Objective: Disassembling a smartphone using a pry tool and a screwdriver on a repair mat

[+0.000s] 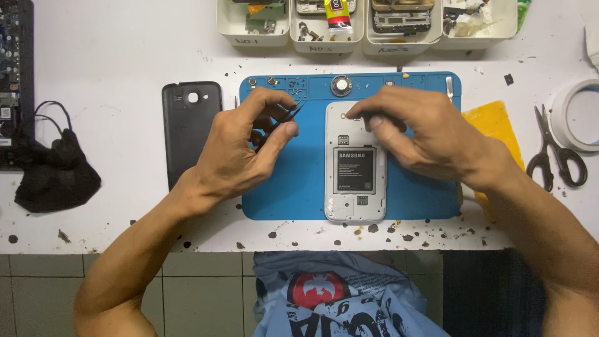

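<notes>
A white phone lies face down on a blue work mat, its back cover off and its dark battery showing. My right hand rests over the phone's top end, fingertips pressed near the camera corner, with a small dark tool partly hidden under the fingers. My left hand hovers over the mat's left part and grips black tweezers, tips pointing toward the phone. The phone's black back cover lies left of the mat.
White parts bins line the far edge, one holding a glue tube. Scissors and a tape roll lie at right, a yellow cloth beside the mat, a black cloth at left. Small screws sit on the mat's top strip.
</notes>
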